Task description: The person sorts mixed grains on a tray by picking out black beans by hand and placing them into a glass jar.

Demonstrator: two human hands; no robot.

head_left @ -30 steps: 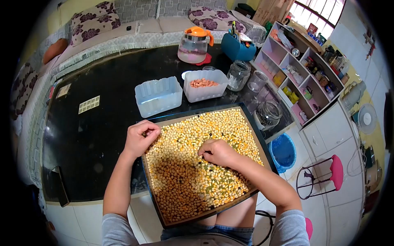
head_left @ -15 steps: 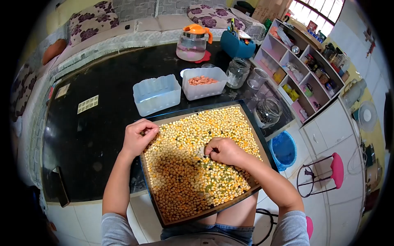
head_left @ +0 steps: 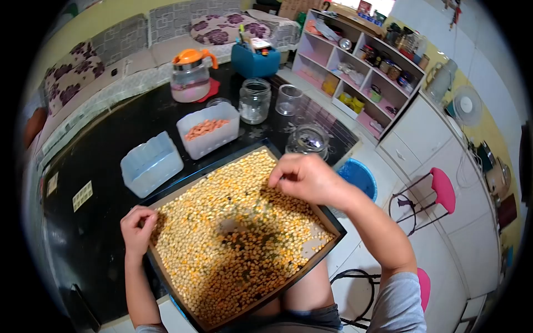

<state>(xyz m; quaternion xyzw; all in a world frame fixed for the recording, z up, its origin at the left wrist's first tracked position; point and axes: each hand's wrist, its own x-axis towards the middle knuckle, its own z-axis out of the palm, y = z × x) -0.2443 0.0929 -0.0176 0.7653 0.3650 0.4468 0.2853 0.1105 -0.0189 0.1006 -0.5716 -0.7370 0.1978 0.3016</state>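
A dark-rimmed tray (head_left: 332,228) rests tilted across my lap and the table edge. A layer of corn kernels and pale yellow beans (head_left: 191,233), mixed with small green and black beans, covers most of its bottom. My left hand (head_left: 139,226) is closed at the tray's left edge; whatever its curled fingers hold is hidden. Above the tray's upper right corner hovers my right hand (head_left: 308,177), thumb and fingers pinched together, with the contents not visible. Just beyond it stands an open glass jar (head_left: 308,140) with dark contents, partly covered by the hand.
On the black table (head_left: 105,161) are an empty plastic basket (head_left: 151,165), another basket (head_left: 214,141) with pink peanuts, a glass jar (head_left: 255,101), a cup (head_left: 289,100) and an orange-lidded pitcher (head_left: 190,80). A blue bucket (head_left: 358,178) and pink stool (head_left: 442,190) stand at right.
My right hand has risen from the middle of the beans and moved toward the glass jar. My left hand stays by the tray's left edge. The view has turned rightward.
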